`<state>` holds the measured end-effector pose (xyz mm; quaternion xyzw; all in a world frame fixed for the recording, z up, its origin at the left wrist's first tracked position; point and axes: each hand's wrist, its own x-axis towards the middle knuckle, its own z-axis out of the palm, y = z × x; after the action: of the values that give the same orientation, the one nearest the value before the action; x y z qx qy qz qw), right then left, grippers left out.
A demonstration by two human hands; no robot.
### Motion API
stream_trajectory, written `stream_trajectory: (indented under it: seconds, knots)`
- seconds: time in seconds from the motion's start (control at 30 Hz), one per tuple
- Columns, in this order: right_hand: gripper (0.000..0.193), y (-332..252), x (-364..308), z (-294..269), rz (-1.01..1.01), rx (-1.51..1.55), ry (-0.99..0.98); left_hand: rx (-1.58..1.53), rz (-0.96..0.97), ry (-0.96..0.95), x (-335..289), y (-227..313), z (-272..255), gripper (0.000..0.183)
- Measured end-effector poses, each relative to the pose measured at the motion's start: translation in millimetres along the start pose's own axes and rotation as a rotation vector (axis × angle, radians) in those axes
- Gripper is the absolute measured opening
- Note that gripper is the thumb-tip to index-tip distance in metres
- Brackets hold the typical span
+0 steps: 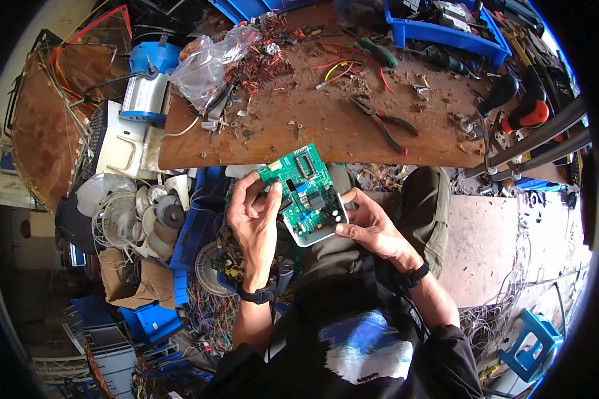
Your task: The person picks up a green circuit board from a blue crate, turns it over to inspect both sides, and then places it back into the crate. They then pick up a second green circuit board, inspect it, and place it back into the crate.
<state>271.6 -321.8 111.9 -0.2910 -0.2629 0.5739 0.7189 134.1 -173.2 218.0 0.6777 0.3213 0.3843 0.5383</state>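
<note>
Above my lap, just off the near edge of the wooden workbench, I hold a green circuit board (301,174) between both hands. Chips, a dark relay-like block and small blue parts stand on its upper face. A pale grey-white casing (310,237) shows under its lower edge. My left hand (254,209) grips the board's left side, thumb on top. My right hand (372,226) pinches the lower right corner of the board and casing between thumb and fingers. The fingertips beneath are partly hidden.
Pliers (384,124) lie on the workbench (273,136), with copper wire coils (263,66) and a plastic bag (213,66) at its back left. A blue bin (445,38) stands at the far right, above screwdrivers (528,110). Fan parts (156,216) and tangled wires crowd the left floor.
</note>
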Motion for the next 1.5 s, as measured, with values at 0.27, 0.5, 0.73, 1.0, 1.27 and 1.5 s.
stream_trajectory:
  seconds: [0.27, 0.5, 0.73, 1.0, 1.27, 1.5]
  knots:
    - [0.039, -3.3, 1.5, 6.9, 0.031, -0.104, 0.059, -0.002, 0.011, -0.002, -2.3, -5.7, -4.0, 0.033]
    - [0.041, -3.9, 4.8, 13.2, -0.014, -0.084, 0.024, -0.013, -0.010, 0.004, -4.3, -12.8, -9.8, 0.032]
    - [0.040, 6.9, 5.9, 18.8, 0.065, -0.105, 0.054, -0.054, -0.034, 0.004, -7.5, -20.6, -22.5, 0.035]
    - [0.039, 15.1, 6.0, 39.1, 0.147, -0.161, 0.065, -0.115, -0.078, -0.009, -14.4, -27.2, -47.5, 0.044]
    - [0.039, 22.9, 3.6, 54.6, 0.182, -0.166, 0.111, -0.164, -0.078, -0.044, -24.3, -34.4, -54.0, 0.065]
    - [0.039, 22.1, 10.2, 50.7, 0.161, -0.221, 0.146, -0.204, -0.108, -0.034, -14.6, -51.1, -42.8, 0.071]
